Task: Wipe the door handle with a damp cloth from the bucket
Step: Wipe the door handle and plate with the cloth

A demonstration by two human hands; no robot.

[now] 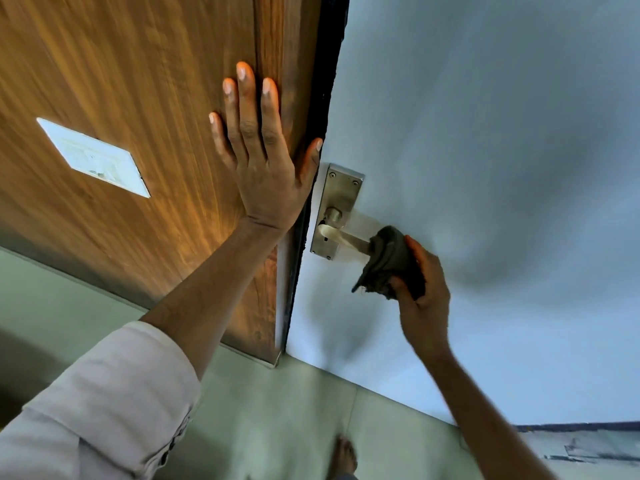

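Pale blue door (485,150) beside wooden panel (121,81); left hand (263,157) flat on panel, fingers spread; right hand (420,292) clamps dark cloth (389,263) around lever handle (341,237) tip, just below-right of left hand.

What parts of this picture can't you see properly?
- Tip of the door handle, head view: wrapped by the dark cloth in the right hand.
- Whether the cloth is damp: cannot tell.
- Bucket: not in the picture at all.
- White plate on the wooden panel: too blurred to read.
- Bare foot: cut off by the bottom edge.
- Left hand hides the wood beneath it.
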